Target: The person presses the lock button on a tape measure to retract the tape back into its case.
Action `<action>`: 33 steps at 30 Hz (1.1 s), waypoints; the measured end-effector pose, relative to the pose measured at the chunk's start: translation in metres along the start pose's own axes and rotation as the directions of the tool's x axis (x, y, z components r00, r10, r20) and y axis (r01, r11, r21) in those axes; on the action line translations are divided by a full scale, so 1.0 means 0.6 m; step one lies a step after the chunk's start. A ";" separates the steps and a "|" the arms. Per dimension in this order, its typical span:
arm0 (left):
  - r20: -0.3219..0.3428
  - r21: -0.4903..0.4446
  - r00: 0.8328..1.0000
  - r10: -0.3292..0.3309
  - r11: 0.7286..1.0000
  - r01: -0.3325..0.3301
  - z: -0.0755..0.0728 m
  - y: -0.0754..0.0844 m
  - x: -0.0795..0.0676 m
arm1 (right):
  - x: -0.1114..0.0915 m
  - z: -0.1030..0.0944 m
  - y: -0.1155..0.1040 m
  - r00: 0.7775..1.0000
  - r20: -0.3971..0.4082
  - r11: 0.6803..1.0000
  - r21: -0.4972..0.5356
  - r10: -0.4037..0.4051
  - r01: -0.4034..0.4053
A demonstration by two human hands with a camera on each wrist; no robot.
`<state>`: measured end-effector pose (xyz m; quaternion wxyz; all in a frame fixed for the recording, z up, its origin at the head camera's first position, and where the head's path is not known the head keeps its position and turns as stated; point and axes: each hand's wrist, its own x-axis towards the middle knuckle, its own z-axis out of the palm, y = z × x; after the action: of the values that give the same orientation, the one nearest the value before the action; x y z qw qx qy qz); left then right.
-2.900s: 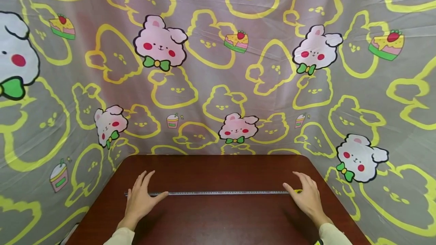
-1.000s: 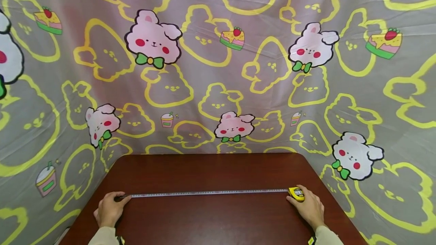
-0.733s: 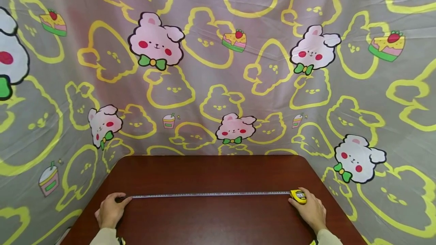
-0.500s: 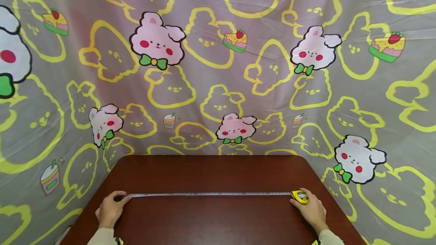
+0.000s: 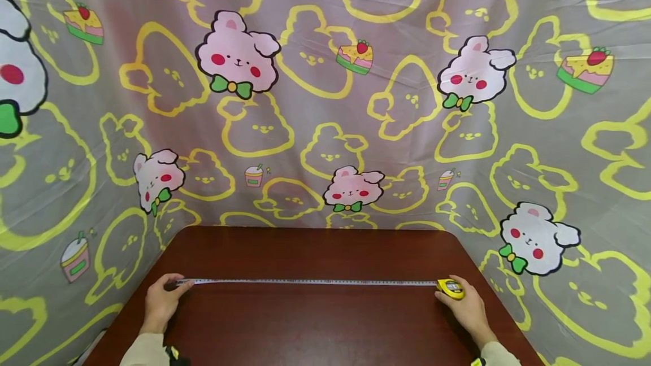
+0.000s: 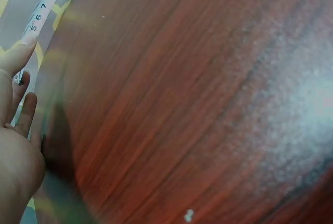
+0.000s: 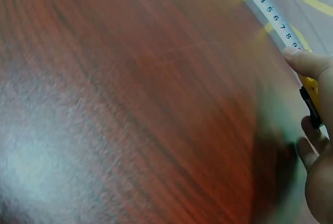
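Note:
A tape measure's white blade [image 5: 310, 282] runs straight from side to side across the table in the head view. My left hand [image 5: 161, 304] pinches its free end between thumb and fingers. At the other end, my right hand [image 5: 468, 306] grips the yellow tape measure case [image 5: 450, 288]. In the left wrist view the thumb [image 6: 21, 54] presses on the blade beside the printed numbers. The right wrist view has the thumb [image 7: 307, 62] on the blade where it meets the case, which the hand mostly hides. A black clip [image 7: 310, 107] shows below it.
A dark red-brown table [image 5: 315, 321] lies under the blade. Patterned fabric [image 5: 305, 100] with cartoon rabbits hangs behind the table and along both sides, close to its edges.
At first both hands were spread over the tape measure. They then took hold of its two ends. Over the last half second, the hands and blade have moved slightly up in the head view.

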<state>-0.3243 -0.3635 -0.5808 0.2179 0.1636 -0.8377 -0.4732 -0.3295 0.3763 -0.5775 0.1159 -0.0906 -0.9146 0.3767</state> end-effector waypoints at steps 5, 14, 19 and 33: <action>-0.006 -0.047 1.000 -0.026 0.999 0.025 -0.005 0.012 0.003 | 0.005 -0.008 -0.016 0.999 0.014 0.996 0.086 0.033 -0.034; -0.049 -0.150 0.998 -0.039 0.988 0.031 -0.007 0.035 0.018 | 0.010 -0.032 -0.052 1.000 -0.017 0.972 0.234 0.026 -0.021; -0.044 -0.147 0.999 -0.009 0.989 0.003 -0.015 0.054 0.021 | 0.010 -0.042 -0.062 1.000 -0.025 0.973 0.232 0.009 -0.003; -0.056 -0.127 0.998 0.020 0.992 -0.027 -0.043 0.112 0.032 | 0.018 -0.069 -0.091 0.988 -0.075 0.965 0.212 -0.138 0.151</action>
<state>-0.3317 -0.3579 -0.5071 0.2561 0.1523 -0.8014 -0.5186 -0.3323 0.3685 -0.5087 0.1796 -0.0215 -0.8682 0.4620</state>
